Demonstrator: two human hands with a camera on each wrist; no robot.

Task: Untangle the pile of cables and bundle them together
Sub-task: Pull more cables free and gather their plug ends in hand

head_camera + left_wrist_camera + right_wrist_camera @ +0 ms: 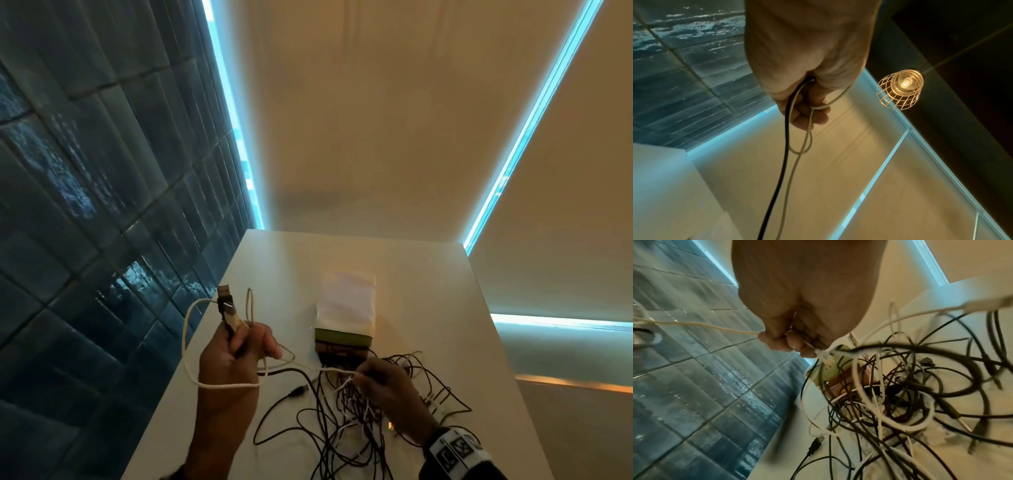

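Observation:
A tangled pile of black and white cables (359,425) (900,394) lies on the white table (428,291). My left hand (236,353) (807,100) is raised over the table's left edge and grips a black cable (786,146) and a white cable (186,346) (795,170), with two USB plugs (227,306) sticking up from the fist. The white cable runs across to my right hand (383,380) (795,340), which pinches it near its small white plug (823,356) just above the pile.
A white and green packet (346,315) lies flat on the table just beyond the pile. A loose black USB plug (298,391) lies left of the pile. A dark blue tiled wall (85,205) is at the left. A caged lamp (900,89) hangs overhead.

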